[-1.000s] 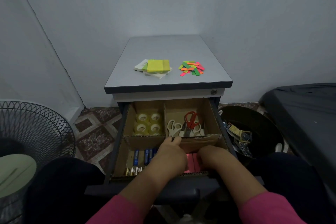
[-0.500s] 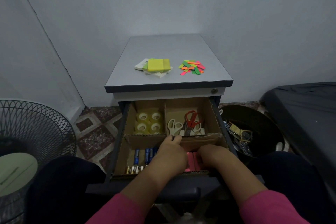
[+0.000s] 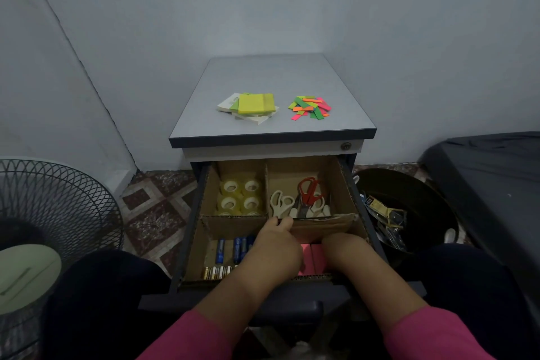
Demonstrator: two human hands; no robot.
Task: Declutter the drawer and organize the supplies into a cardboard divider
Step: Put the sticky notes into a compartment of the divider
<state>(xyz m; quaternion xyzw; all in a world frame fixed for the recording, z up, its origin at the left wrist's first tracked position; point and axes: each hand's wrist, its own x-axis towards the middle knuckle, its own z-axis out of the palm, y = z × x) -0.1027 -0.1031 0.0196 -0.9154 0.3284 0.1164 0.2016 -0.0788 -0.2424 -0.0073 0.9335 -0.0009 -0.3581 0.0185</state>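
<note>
The open drawer holds a cardboard divider (image 3: 346,184) with four compartments. Tape rolls (image 3: 241,194) fill the back left one. Scissors (image 3: 304,199), white and red, lie in the back right. Batteries (image 3: 230,254) lie in the front left. Pink sticky notes (image 3: 314,257) sit in the front right, between my hands. My left hand (image 3: 276,248) reaches forward, its fingertips touching the top of the divider's cross wall. My right hand (image 3: 343,247) dips into the front right compartment beside the pink notes, with its fingers hidden.
On the cabinet top (image 3: 271,79) lie a stack of yellow and green sticky pads (image 3: 252,105) and a pile of coloured page flags (image 3: 309,107). A black bin (image 3: 409,207) with scraps stands right of the drawer, a fan (image 3: 55,213) at the left.
</note>
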